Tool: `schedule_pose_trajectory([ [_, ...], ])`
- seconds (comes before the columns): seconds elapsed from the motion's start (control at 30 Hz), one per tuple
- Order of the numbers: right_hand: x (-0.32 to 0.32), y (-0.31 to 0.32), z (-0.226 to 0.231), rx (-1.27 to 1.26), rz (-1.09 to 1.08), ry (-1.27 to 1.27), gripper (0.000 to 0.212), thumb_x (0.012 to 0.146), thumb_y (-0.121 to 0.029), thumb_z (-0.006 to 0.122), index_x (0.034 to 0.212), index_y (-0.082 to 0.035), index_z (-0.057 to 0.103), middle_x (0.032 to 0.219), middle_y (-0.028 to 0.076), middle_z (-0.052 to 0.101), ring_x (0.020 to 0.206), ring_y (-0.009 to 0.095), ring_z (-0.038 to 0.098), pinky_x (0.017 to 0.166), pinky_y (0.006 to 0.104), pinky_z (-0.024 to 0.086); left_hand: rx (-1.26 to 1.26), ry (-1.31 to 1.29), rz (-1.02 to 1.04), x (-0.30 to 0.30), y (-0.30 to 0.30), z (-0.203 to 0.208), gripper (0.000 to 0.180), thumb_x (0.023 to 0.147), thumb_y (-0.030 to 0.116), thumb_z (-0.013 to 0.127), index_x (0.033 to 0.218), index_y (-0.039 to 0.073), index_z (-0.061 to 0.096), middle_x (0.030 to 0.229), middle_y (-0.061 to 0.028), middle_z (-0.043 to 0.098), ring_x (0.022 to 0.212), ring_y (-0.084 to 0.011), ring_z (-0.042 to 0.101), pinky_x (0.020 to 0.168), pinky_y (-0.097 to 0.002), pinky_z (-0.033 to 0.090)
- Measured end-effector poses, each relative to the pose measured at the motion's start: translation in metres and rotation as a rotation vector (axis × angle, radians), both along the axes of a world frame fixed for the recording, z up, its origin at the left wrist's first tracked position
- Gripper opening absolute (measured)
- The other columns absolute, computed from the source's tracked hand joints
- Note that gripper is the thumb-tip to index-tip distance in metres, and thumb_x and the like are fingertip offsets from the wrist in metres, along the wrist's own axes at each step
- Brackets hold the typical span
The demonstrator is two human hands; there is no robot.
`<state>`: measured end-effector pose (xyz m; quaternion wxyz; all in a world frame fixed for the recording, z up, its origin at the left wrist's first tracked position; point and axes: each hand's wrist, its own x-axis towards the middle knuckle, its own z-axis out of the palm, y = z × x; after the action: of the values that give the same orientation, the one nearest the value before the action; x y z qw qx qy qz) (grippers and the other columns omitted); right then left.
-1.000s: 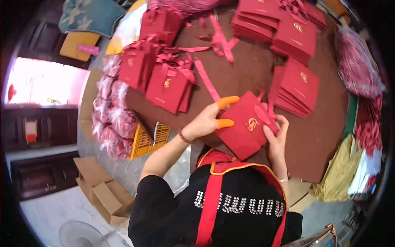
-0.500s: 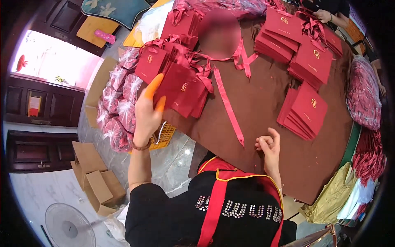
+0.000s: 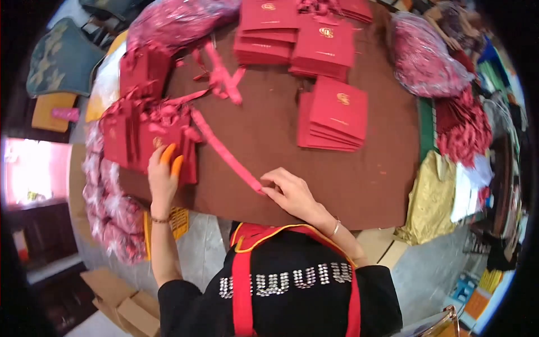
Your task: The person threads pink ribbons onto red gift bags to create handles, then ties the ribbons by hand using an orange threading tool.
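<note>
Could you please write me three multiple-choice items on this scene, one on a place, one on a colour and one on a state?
1. Where does the left hand rest?
A. on the standing red bags at the table's left edge
B. on the flat stack at the right
C. on the cardboard box on the floor

2. What colour are the covers on two fingers of the left hand?
A. blue
B. orange
C. white

3. What is the right hand doing with the pink ribbon?
A. it is well clear of it
B. it pinches the ribbon's near end on the brown table
C. it lifts it high in the air

Answers: 1 A, the hand lies against the upright bags; 2 B, both covers show bright orange; 3 B, the fingertips meet on the ribbon's end, which lies flat on the table.
</note>
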<state>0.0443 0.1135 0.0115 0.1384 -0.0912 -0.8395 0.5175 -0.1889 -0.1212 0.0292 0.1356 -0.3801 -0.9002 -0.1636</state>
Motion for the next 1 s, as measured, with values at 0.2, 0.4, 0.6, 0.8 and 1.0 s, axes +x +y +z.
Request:
schedule_pose_trajectory([
  [0.2,0.013,0.088,0.028,0.145,-0.393,0.099,0.016,0.08,-0.006,0.065,0.095,-0.001,0.062,0.088,0.009,0.062,0.082,0.018,0.06,0.072,0.0286,0.047,0.04,0.083,-0.213,0.03,0.03,0.007,0.031,0.075,0.001,0.063,0.106,0.005,0.062,0.107,-0.011,0.06,0.094,-0.0292,0.056,0.08,-0.039,0.044],
  [0.4,0.021,0.194,0.01,0.485,-0.656,0.018,0.035,0.081,-0.016,0.068,0.112,-0.001,0.058,0.109,0.013,0.057,0.108,0.025,0.051,0.094,0.0337,0.039,-0.181,-0.106,-0.708,0.094,0.071,-0.018,0.029,0.076,0.015,0.06,0.104,0.011,0.062,0.114,-0.0059,0.057,0.089,-0.0224,0.054,0.073,-0.0358,0.043],
  [0.6,0.005,0.259,-0.026,0.748,-0.605,-0.162,0.06,0.079,-0.035,0.068,0.128,-0.007,0.048,0.126,0.018,0.049,0.119,0.033,0.044,0.099,0.0413,0.036,-0.221,-0.143,-0.777,0.098,0.073,-0.03,0.025,0.077,0.016,0.057,0.101,0.013,0.063,0.111,-0.004,0.055,0.09,-0.0201,0.052,0.076,-0.0316,0.039],
  [0.8,-0.01,0.272,-0.021,0.708,-0.341,-0.28,0.057,0.075,-0.045,0.068,0.115,-0.006,0.059,0.111,0.014,0.057,0.106,0.033,0.051,0.09,0.0422,0.042,-0.203,-0.159,-0.739,0.103,0.075,-0.033,0.02,0.075,0.017,0.061,0.094,0.011,0.063,0.109,-0.0042,0.056,0.096,-0.0208,0.051,0.081,-0.0327,0.038],
  [1.0,0.0,0.266,-0.028,0.584,-0.352,-0.227,0.052,0.072,-0.042,0.072,0.106,-0.004,0.06,0.109,0.014,0.056,0.103,0.033,0.052,0.087,0.0415,0.043,0.166,-0.752,-0.517,0.107,0.102,-0.015,0.012,0.085,0.012,0.06,0.093,0.004,0.061,0.101,-0.0077,0.063,0.099,-0.0189,0.057,0.085,-0.0317,0.043],
])
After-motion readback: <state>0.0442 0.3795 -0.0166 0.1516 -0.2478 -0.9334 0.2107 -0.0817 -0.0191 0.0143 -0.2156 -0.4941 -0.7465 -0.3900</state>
